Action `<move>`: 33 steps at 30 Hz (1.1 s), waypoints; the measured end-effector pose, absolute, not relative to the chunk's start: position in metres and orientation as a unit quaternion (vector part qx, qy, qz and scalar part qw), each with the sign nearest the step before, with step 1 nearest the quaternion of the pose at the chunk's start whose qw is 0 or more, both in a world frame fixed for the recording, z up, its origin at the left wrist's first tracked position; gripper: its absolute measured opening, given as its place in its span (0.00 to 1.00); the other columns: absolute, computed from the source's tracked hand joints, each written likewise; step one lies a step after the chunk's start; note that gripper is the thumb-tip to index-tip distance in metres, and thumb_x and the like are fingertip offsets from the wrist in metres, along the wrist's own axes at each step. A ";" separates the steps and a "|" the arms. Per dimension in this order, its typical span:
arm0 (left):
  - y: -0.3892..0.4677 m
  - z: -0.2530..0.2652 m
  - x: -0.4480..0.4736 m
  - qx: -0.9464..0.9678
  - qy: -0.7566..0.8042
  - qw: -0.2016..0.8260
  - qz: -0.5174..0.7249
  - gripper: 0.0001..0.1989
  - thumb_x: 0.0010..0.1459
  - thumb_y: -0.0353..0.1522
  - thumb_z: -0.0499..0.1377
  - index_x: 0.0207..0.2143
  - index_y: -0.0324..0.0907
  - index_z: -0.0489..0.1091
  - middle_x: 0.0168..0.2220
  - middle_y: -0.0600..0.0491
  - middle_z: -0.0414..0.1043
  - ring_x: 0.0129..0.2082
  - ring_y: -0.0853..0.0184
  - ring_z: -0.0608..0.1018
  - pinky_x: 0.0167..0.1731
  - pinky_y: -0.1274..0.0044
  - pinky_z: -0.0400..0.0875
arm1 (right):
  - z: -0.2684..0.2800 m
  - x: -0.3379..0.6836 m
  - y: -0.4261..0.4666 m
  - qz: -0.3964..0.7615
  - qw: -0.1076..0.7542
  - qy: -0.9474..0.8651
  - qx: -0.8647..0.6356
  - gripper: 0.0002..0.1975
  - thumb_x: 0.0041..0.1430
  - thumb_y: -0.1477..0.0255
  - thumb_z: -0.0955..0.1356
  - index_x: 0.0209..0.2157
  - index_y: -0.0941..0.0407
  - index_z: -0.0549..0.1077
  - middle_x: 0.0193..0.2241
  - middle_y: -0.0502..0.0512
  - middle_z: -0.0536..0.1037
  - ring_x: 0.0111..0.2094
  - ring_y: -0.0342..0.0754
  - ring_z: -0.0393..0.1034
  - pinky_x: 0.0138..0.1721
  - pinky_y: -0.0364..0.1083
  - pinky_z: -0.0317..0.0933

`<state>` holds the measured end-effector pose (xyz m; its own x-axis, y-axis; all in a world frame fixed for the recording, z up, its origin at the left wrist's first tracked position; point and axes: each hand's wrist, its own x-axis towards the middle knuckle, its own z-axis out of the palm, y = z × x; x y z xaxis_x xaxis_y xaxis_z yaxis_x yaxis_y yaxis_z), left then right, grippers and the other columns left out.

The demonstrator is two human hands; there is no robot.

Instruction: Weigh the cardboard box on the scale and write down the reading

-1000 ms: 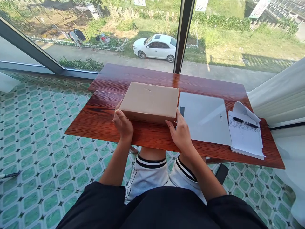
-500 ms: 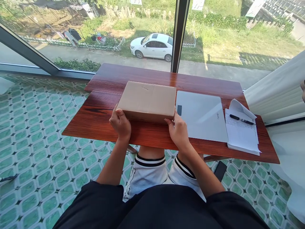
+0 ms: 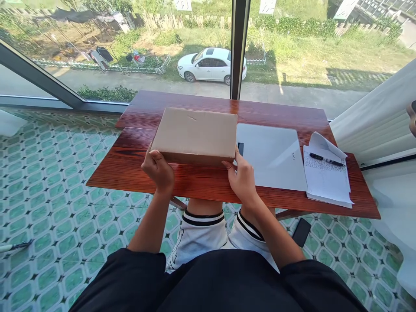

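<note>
1. The cardboard box (image 3: 196, 132) is held at its two near corners; it sits on the wooden table (image 3: 136, 173), just left of the closed white laptop (image 3: 271, 157) and touching or nearly touching its edge.
2. Step in hand, judged: the box is being gripped from both sides, near edge apparently tilted slightly off the table. Best done with even pressure at both corners and the box kept level.
3. Clearance to be watched on the laptop side: any slide toward the laptop would likely push it.
4. Left hand (image 3: 159, 170): curled around the box's near-left corner, thumb on the top edge, fingers tucked under or against the side. Gripping the box.
5. Right hand (image 3: 242, 178): half closed on the near-right corner, thumb against the front face, fingers along the side nearest the laptop. Gripping the box.
6. Beyond the laptop, away from the box: an open notebook (image 3: 326, 180) with a pen (image 3: 324, 159) on it, well apart from both hands.
</note>
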<state>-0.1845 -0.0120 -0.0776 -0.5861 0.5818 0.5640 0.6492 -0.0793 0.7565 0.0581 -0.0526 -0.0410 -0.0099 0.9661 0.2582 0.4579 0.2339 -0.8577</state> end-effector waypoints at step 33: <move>-0.020 -0.042 -0.061 -0.627 -0.589 -0.029 -0.509 0.33 0.68 0.54 0.41 0.30 0.39 0.72 0.20 0.54 0.60 0.23 0.71 0.58 0.29 0.73 0.49 | -0.025 0.180 -0.063 0.145 0.494 -0.543 -0.663 0.32 0.73 0.49 0.52 0.35 0.59 0.73 0.22 0.51 0.63 0.25 0.43 0.53 0.30 0.43 0.48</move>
